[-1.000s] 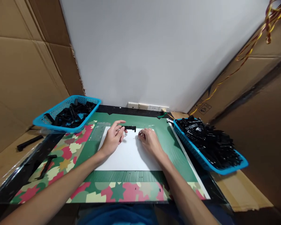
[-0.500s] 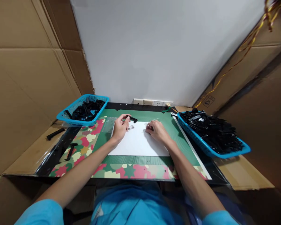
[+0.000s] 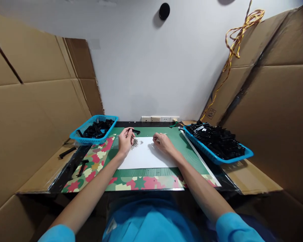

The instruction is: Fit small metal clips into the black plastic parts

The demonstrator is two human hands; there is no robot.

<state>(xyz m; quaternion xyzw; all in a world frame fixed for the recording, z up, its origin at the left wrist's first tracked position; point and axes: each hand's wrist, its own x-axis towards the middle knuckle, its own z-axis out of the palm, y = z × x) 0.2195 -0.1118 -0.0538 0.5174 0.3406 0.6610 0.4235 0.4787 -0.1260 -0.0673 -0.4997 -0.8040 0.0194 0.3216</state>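
Note:
My left hand pinches a small black plastic part at the far left corner of a white sheet. A little heap of tiny silvery bits lies on the sheet just right of that hand. My right hand rests on the sheet's far right corner with its fingers curled together; whatever they pinch is too small to make out. Both hands are about a hand's width apart.
The sheet lies on a green mat with a camouflage-patterned border. A blue basket of black parts stands at the left, a fuller blue basket at the right. Two loose black parts lie left. Cardboard walls surround the desk.
The camera has tilted up and back, so the desk looks smaller and farther. My left hand turned the black part from lying crosswise to pointing right; the silvery heap now shows beside it.

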